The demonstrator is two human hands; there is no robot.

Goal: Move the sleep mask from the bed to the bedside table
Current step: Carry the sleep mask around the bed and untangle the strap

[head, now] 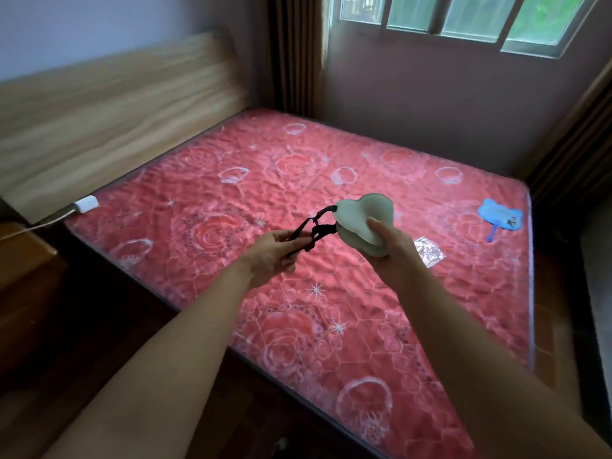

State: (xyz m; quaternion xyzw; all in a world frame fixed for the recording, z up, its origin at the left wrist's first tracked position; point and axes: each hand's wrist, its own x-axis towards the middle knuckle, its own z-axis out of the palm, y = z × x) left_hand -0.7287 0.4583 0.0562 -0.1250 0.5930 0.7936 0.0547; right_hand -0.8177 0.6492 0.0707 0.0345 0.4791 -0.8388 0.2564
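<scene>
Your right hand (pixel 394 246) pinches the folded sleep mask (pixel 362 223) above the bed (pixel 331 326); your left hand (pixel 271 256) grips its black strap (pixel 314 230). Gather the strap in before carrying everything left to the bedside surface (pixel 23 256)

Bedside table (pixel 23 256) cut by left edge; headboard (pixel 99 104) motion-blurred
</scene>
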